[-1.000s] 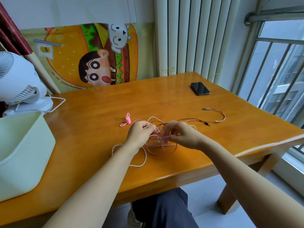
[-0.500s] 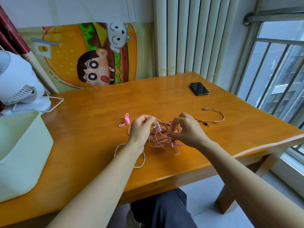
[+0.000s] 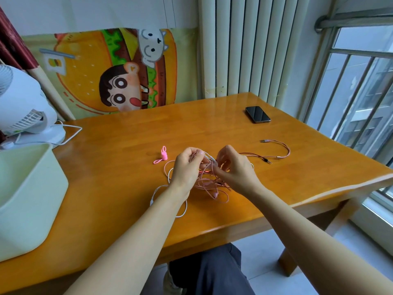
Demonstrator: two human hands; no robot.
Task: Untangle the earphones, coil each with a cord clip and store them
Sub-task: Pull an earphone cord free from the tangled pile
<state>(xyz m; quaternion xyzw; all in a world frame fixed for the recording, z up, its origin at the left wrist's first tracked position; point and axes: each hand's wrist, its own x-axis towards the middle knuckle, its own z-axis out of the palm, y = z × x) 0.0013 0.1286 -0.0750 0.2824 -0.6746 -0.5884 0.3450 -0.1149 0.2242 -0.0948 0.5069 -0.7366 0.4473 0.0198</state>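
Note:
A tangle of pink, white and red earphone cords (image 3: 210,184) hangs between my hands just above the wooden table (image 3: 119,173). My left hand (image 3: 186,167) pinches strands at the top of the tangle. My right hand (image 3: 231,169) pinches cords right beside it, fingers curled. A white cord loop (image 3: 157,192) trails to the left under my left wrist. A red cord with plugs (image 3: 282,149) stretches out to the right on the table. Pink cord clips (image 3: 162,155) lie left of my hands.
A pale green bin (image 3: 27,196) stands at the table's left edge. A white fan (image 3: 23,109) with its cable stands behind it. A black phone (image 3: 257,114) lies at the far right. A cartoon poster leans on the wall; a window is on the right.
Both hands have lifted the tangle off the table and drawn closer together. Pink loops now dangle below my hands rather than lying spread flat.

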